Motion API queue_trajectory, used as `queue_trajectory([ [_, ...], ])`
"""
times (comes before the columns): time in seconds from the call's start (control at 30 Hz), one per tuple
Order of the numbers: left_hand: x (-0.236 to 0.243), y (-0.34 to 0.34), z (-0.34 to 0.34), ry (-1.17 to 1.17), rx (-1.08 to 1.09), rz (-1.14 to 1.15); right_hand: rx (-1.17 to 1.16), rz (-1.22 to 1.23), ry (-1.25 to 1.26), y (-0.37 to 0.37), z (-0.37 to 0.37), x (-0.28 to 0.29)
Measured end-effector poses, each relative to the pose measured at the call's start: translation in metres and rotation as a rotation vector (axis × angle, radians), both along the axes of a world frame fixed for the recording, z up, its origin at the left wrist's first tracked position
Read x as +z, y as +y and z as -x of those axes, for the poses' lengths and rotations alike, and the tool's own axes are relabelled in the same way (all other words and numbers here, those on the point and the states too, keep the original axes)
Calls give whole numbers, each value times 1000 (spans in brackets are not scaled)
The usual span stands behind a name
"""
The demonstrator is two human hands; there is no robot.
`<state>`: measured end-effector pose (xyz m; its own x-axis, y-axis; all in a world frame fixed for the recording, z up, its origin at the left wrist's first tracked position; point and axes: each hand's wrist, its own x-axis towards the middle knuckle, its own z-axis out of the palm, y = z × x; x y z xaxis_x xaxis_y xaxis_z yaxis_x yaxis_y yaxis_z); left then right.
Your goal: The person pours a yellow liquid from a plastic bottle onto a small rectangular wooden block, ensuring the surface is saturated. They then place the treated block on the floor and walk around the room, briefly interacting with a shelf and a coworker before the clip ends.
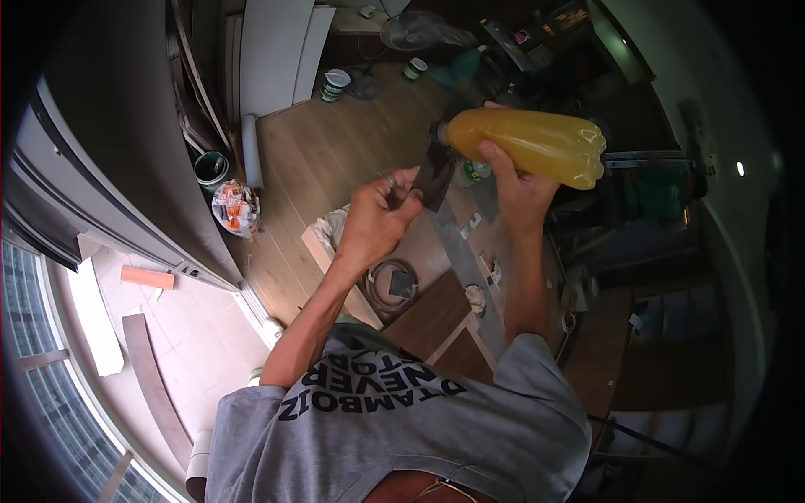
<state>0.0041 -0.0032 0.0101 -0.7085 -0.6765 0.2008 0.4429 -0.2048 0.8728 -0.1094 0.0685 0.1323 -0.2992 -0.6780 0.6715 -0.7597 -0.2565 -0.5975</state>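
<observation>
My right hand is wrapped round a clear plastic bottle full of yellow-orange liquid. The bottle lies nearly on its side in the air, its base to the right and its neck to the left. My left hand pinches a thin, flat, dark brown piece between thumb and fingers. The upper end of that piece is at the bottle's neck; whether they touch I cannot tell. A ring shows on my left hand. Below my hands are a coil of brown edging strip and a small dark square.
Brown wooden panels lie close in front of me. A bucket and an orange-and-white bag stand at the left by a partition. Paint tubs and leaning white boards are at the back. A bottle with a green label stands beyond my hands.
</observation>
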Motion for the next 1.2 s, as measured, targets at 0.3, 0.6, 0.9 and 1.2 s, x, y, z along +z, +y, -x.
queue_trajectory([
  [0.3,-1,2,0,-28,6,0,34,7,115,24,-8,-3],
  [0.6,-5,12,5,-12,19,-20,-50,-29,24,31,7,-1],
  [0.9,-6,15,1,1,6,-60,-62,-40,18,37,6,-11],
  [1.2,-5,13,-5,-2,7,-75,-37,-96,66,38,-1,-12],
])
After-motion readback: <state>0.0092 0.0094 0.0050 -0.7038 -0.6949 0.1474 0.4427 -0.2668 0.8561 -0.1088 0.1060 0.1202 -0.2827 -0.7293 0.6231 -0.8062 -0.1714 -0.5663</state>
